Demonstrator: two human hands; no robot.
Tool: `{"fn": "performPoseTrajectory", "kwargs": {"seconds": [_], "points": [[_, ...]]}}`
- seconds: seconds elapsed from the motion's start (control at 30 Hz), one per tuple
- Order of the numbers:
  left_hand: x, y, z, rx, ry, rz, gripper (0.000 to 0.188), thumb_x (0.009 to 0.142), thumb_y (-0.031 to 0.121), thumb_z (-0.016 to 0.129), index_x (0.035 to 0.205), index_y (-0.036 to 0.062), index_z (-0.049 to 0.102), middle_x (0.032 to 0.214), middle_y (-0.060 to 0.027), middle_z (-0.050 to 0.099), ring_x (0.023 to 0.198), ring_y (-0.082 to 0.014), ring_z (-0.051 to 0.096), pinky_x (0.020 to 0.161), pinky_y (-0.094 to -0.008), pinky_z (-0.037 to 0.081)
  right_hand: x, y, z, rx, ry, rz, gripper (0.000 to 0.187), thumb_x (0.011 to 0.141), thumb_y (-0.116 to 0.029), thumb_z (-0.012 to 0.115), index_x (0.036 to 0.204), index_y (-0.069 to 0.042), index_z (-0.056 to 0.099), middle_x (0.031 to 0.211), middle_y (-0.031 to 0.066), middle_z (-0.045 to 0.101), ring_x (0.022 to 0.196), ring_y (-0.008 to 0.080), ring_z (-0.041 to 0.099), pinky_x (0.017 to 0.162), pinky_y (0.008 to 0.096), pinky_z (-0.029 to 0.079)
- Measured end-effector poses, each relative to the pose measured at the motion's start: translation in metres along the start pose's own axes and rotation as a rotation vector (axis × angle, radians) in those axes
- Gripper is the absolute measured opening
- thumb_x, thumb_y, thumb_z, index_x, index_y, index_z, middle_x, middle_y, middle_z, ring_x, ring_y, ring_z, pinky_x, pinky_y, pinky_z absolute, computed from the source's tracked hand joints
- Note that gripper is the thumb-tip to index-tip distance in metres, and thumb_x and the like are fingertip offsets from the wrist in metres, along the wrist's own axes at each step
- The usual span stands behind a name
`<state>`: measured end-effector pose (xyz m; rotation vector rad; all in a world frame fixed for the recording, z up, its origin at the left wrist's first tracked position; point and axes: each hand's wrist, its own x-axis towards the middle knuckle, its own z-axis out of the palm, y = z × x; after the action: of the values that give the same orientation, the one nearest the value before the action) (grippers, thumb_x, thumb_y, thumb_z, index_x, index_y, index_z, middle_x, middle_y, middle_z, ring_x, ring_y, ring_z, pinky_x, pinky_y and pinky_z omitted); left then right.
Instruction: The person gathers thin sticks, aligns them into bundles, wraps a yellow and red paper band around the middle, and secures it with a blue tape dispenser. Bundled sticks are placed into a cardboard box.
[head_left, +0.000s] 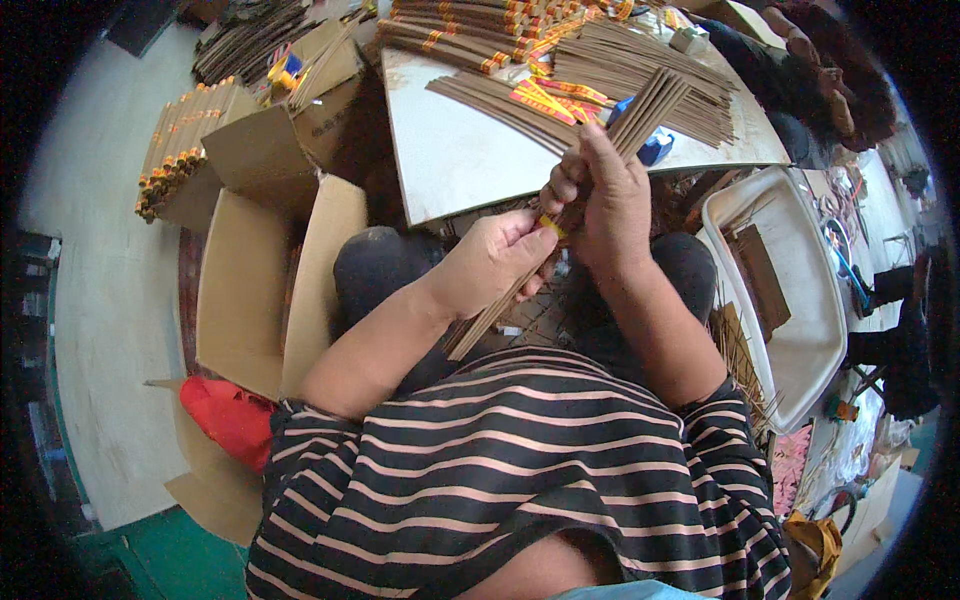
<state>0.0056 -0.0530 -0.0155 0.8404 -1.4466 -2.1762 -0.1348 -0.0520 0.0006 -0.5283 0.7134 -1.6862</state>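
Observation:
A bundle of brown incense sticks (650, 110) slants across my lap, its upper end to the right and its lower end near my striped shirt. My left hand (497, 255) is closed round the lower half. Higher up, my right hand (608, 190) wraps the same bundle, its fingers curled. Between the two hands a small yellow band (549, 226) shows round the sticks. Beyond them, loose incense sticks (500, 108) and red-and-yellow paper labels (560, 98) lie on the white table (430, 165). A blue object (656, 148) sits partly hidden behind the bundle.
Banded incense bundles (450, 40) are stacked at the table's back, with more bundles (185, 140) at far left. An open cardboard box (245, 290) stands at my left, a white plastic tub (800, 330) at my right. Another person's arm (825, 80) shows at the upper right.

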Motion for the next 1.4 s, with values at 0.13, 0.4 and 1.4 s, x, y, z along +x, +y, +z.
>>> {"fn": "performPoseTrajectory", "kwargs": {"seconds": [0.13, 0.4, 1.4], "points": [[0.012, -0.004, -0.001, 0.210, 0.017, 0.081, 0.025, 0.094, 0.026, 0.043, 0.091, 0.0024, 0.050, 0.075, -0.0026, 0.053, 0.065, -0.0100, 0.051, 0.060, -0.0226, 0.043, 0.001, 0.005, -0.007, -0.147, 0.041, -0.061, 0.025, 0.086, -0.023, 0.054, 0.070, -0.010, 0.039, 0.057, -0.0001, 0.037, 0.045, 0.0112, 0.038, 0.041, 0.0267, 0.035], [0.043, -0.018, 0.012, 0.189, 0.103, 0.143, 0.027, 0.095, 0.029, 0.040, 0.096, 0.0035, 0.048, 0.071, 0.0005, 0.047, 0.057, -0.0054, 0.044, 0.053, -0.0200, 0.040, 0.023, -0.009, -0.025, -0.184, 0.009, -0.070, 0.023, 0.088, -0.024, 0.053, 0.079, -0.007, 0.040, 0.063, 0.0019, 0.041, 0.050, 0.0134, 0.046, 0.046, 0.0272, 0.043], [0.308, 0.007, -0.028, 0.007, 0.083, 0.180, 0.032, 0.094, 0.030, 0.041, 0.096, -0.0011, 0.051, 0.090, -0.0089, 0.062, 0.049, -0.0042, 0.048, 0.042, -0.0168, 0.040, 0.154, -0.094, -0.212, -0.665, 0.077, 0.361, 0.016, 0.078, -0.015, 0.065, 0.085, -0.002, 0.058, 0.083, 0.0056, 0.058, 0.084, 0.0155, 0.055, 0.075, 0.0318, 0.044]]}}
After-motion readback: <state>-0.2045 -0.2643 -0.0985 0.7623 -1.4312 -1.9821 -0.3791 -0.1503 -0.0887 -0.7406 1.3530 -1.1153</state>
